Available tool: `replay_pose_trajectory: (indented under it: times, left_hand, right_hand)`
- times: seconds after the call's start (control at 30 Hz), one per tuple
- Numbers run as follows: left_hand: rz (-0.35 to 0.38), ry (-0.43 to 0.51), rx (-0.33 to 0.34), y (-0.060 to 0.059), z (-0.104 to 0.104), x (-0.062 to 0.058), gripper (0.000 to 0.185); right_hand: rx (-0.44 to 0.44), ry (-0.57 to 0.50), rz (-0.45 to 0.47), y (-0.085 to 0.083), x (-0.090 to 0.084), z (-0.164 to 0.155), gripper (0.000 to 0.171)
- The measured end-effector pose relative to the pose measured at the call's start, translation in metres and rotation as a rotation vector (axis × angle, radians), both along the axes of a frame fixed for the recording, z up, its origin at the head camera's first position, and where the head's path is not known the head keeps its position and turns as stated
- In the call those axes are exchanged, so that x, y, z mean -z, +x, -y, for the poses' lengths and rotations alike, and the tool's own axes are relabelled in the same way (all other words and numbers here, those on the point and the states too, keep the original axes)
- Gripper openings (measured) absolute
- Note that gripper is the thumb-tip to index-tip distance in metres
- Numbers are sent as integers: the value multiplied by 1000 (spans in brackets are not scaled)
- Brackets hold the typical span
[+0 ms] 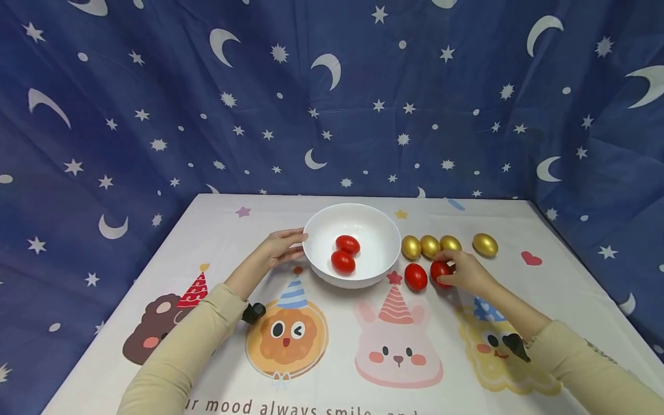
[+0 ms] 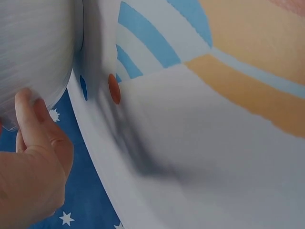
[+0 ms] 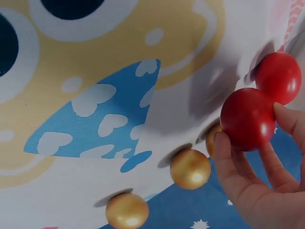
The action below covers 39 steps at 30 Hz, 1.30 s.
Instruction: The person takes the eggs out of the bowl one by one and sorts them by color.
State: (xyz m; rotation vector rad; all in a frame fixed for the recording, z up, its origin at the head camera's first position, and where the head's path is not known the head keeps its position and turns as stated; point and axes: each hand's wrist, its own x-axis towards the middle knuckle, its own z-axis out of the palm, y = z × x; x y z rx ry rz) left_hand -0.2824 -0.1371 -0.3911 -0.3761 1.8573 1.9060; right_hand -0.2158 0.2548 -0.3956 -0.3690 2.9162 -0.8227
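A white bowl (image 1: 373, 227) stands mid-table with two red eggs (image 1: 346, 252) inside. My left hand (image 1: 282, 246) rests its fingers against the bowl's left wall (image 2: 33, 52), thumb on the outside. My right hand (image 1: 461, 271) pinches a red egg (image 1: 439, 271) between thumb and fingers; the right wrist view shows that egg (image 3: 248, 118) gripped in the fingertips. Another red egg (image 1: 415, 276) lies just left of it on the cloth. Behind them sits a row of three gold eggs (image 1: 429, 246), with one more gold egg (image 1: 485, 245) farther right.
The table (image 1: 332, 357) carries a white cloth printed with cartoon animals in party hats. A dark blue moon-and-star curtain (image 1: 332, 98) closes off the back and both sides. Black wrist straps (image 1: 253, 312) show on both sleeves.
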Motion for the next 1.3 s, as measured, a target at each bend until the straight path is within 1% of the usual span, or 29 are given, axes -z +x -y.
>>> replay_pose_trajectory:
  times: [0.23, 0.33, 0.43, 0.57, 0.67, 0.87, 1.0, 1.1, 1.2, 1.3]
  left_hand:
    - [-1, 0, 5, -1, 0, 2, 53]
    - [14, -15, -5, -1, 0, 3, 52]
    - [19, -10, -6, -1, 0, 3, 53]
    - [6, -8, 17, 0, -2, 2, 53]
    - [6, -24, 26, 2, -3, 2, 54]
    - [13, -17, 2, 0, -1, 1, 53]
    - [6, -10, 10, -1, 0, -1, 54]
    - [5, -8, 12, -1, 0, 0, 53]
    - [7, -10, 10, -2, 1, 2, 53]
    - [8, -10, 5, -1, 1, 2, 53]
  right_hand:
    - [-20, 17, 15, -3, 7, 0, 38]
    - [-26, 27, 39, -4, 9, 2, 38]
    - [-19, 34, 65, -3, 8, 3, 39]
    - [-22, 41, 91, -3, 7, 1, 42]
    - [-37, 38, 97, -3, 6, -1, 43]
    - [-43, 27, 92, -6, 0, 0, 44]
    - [-33, 32, 101, -6, -6, 1, 44]
    - [-34, 35, 90, -6, -10, -1, 42]
    - [-37, 9, 93, -8, -14, -7, 40]
    - [-33, -26, 83, -13, -21, -17, 38]
